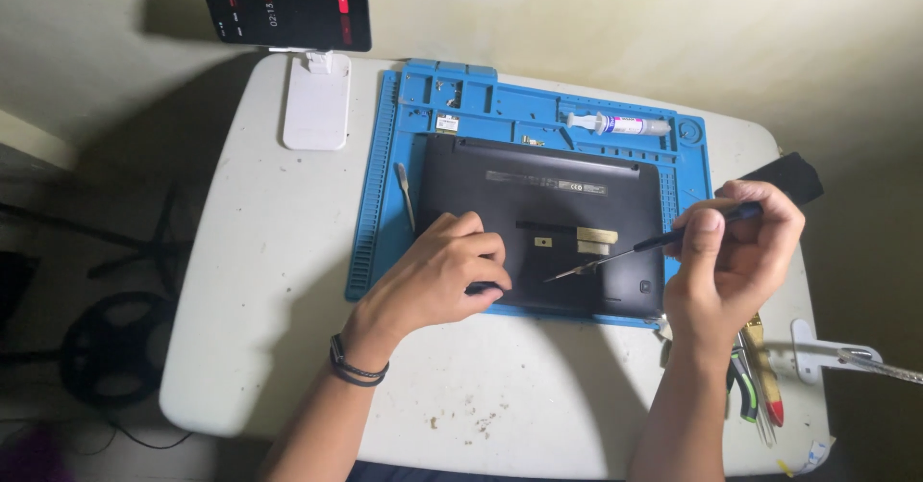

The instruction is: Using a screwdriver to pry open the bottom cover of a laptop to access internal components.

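Observation:
A black laptop (538, 213) lies upside down on a blue work mat (385, 184). My left hand (437, 275) rests curled on the laptop's near left corner, gripping its edge. My right hand (735, 247) holds a slim black-handled screwdriver (663, 242). Its tip points left and touches the laptop's underside near two beige tape patches (594, 240).
A thin metal pry tool (405, 194) and a small syringe (620, 124) lie on the mat. A phone (285, 6) stands on a white holder (315, 98) at the table's far left. Pliers and other hand tools (755, 381) lie near the right edge of the white table (260, 280).

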